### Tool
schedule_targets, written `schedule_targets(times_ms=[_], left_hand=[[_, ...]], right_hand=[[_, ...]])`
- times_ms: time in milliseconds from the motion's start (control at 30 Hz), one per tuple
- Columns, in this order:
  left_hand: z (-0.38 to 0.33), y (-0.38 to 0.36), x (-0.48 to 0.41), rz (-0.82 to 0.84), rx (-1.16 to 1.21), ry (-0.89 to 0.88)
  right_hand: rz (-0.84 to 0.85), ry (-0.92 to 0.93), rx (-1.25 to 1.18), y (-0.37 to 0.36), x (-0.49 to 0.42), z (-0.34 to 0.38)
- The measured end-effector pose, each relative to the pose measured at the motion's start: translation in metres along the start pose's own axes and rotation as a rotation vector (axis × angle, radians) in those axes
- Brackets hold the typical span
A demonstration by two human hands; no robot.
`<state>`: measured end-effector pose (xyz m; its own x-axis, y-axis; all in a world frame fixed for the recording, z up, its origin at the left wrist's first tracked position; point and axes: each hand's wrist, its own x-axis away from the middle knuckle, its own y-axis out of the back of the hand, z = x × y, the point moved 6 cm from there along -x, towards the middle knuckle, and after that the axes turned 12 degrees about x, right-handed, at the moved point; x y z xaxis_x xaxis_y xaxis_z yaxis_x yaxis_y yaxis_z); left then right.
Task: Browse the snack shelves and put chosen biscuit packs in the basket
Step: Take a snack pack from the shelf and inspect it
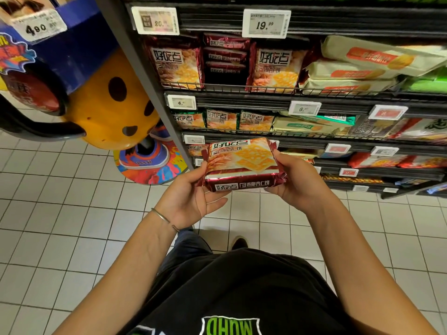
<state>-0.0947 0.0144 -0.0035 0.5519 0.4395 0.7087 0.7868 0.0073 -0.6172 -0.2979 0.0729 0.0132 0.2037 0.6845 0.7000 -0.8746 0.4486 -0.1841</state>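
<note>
I note one dark-red glossy foil biscuit pack (242,165) held level in front of the black wire-fronted snack shelves (338,91), above the white tiled floor (72,213). The left hand (191,201) cradles its left end from beneath, with the thumb at the edge. The right hand (297,180) clasps the right end, so both are closed on the wrapper. No basket shows, so I judge the choice made and the placing outstanding. The pack is a flat rectangular block with crimped end seams and slick, faintly creased film — probably light and a little slippery.
</note>
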Motion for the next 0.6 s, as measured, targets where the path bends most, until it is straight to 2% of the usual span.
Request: schedule_targets(times_ms=[133, 200, 333, 533, 600], left_hand=[[-0.004, 0.002, 0.001, -0.104, -0.317, -0.080], [-0.007, 0.004, 0.001, -0.169, -0.389, -0.115], [-0.009, 0.006, 0.000, -0.184, -0.344, -0.162], [-0.011, -0.001, -0.002, -0.054, -0.073, -0.193], [-0.014, -0.003, -0.001, -0.034, -0.030, -0.209]], right_hand=[[-0.014, -0.014, 0.030, 0.003, -0.001, -0.001], [-0.014, -0.011, 0.071, 0.003, -0.002, -0.002], [-0.034, -0.009, 0.142, 0.004, -0.003, -0.007], [0.064, -0.023, 0.067, -0.005, 0.001, -0.012], [0.077, -0.019, 0.120, -0.007, 0.001, -0.014]])
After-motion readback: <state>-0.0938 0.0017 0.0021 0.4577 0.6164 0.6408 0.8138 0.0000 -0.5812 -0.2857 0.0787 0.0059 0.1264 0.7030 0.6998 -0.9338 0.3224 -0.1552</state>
